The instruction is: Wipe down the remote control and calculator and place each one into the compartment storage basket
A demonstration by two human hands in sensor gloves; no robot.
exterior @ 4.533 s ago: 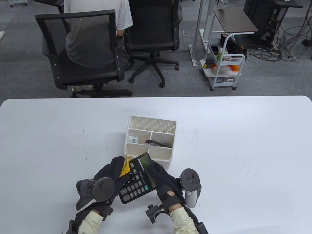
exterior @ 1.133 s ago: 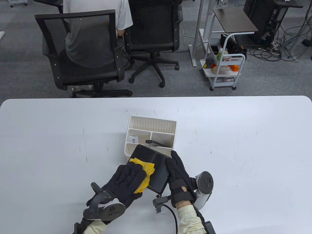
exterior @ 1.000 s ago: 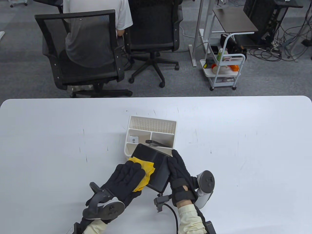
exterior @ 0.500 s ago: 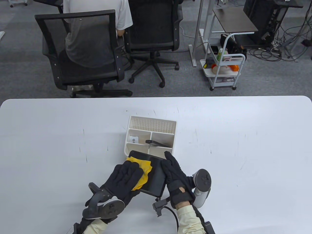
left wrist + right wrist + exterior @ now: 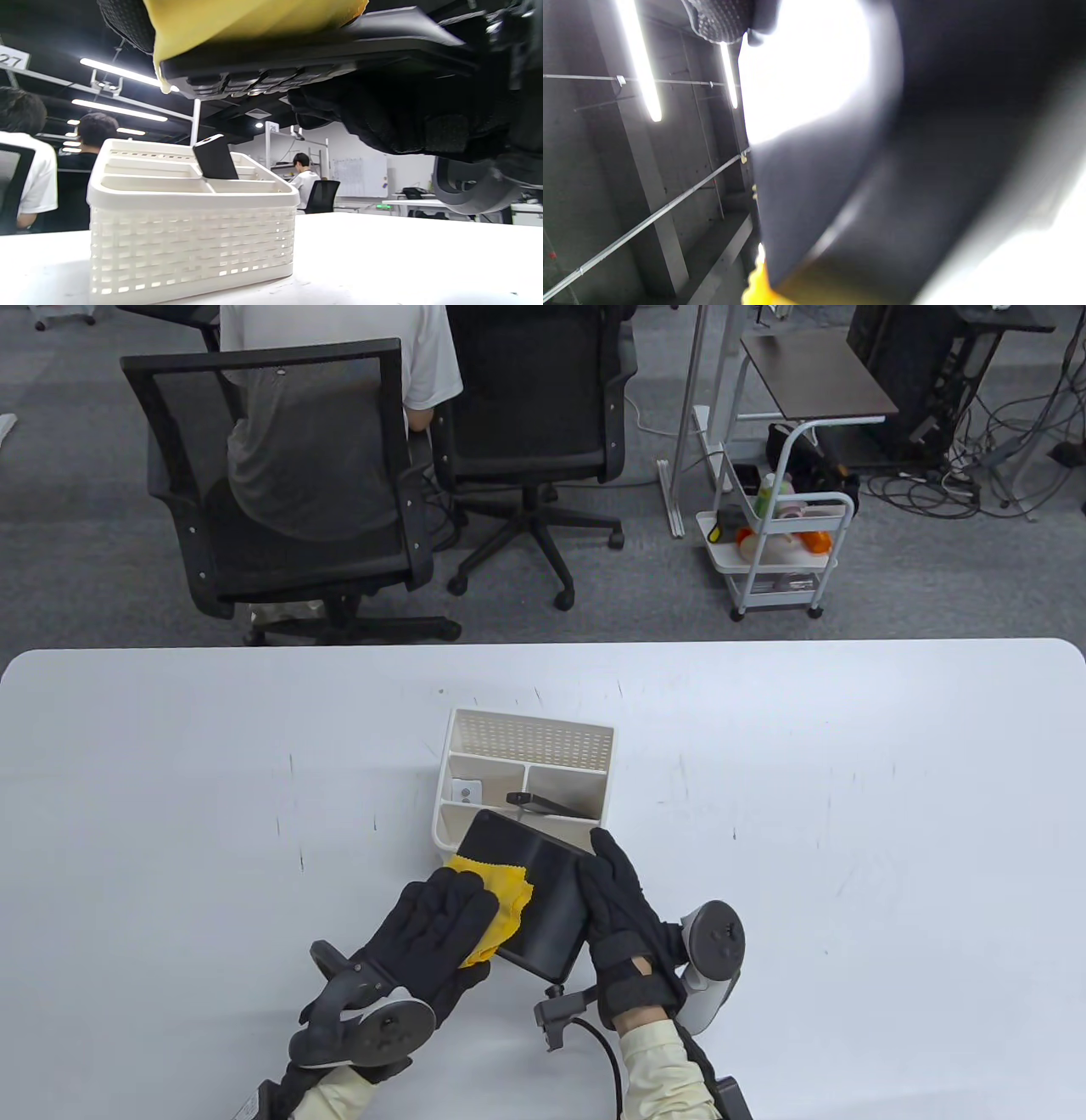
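The black calculator point(image 5: 547, 891) is held above the table, back side up, just in front of the basket; its keys face down in the left wrist view point(image 5: 254, 80). My right hand point(image 5: 612, 882) grips its right edge, with fingers point(image 5: 403, 114) curled underneath. My left hand point(image 5: 445, 912) lies flat on a yellow cloth point(image 5: 502, 891) and presses it onto the calculator's back. The white compartment storage basket point(image 5: 526, 738) stands at the table's middle. The black remote control point(image 5: 543, 803) leans inside its middle-right compartment and sticks up above the rim point(image 5: 214, 157).
A small white item point(image 5: 465, 791) lies in the basket's middle-left compartment. The basket's front compartment is partly covered by the calculator. Beyond the table's far edge are office chairs point(image 5: 280, 475), a seated person and a white cart point(image 5: 776, 551).
Since 4.5 s ago the calculator has been turned back side up. In the last half second both hands shifted it and the cloth slightly forward toward the basket.
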